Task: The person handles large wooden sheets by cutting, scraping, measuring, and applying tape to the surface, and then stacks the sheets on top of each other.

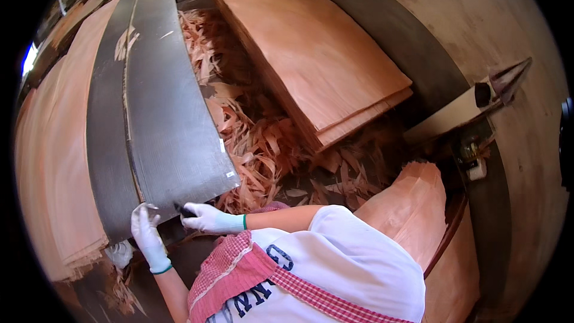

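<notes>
White gloves with green cuffs cover both of my hands. My left hand (147, 233) is at the near edge of a long dark grey tabletop (170, 113), by the narrow slot that runs along its length. Its fingers are slightly bent and apart, with nothing visible in them. Just to its right, my right hand (209, 218) closes on a small black tool (184, 210) that points left toward the table edge. The tool's working end is too small to make out. Pale scraps of wood veneer (124, 45) lie along the far part of the slot.
A stack of reddish veneer sheets (72, 143) lies along the table's left side. Beyond a heap of veneer shreds (254, 143), a thick veneer stack (317, 54) stands at right. More sheets (412, 203) lie right of my body, near a pale beam (448, 113).
</notes>
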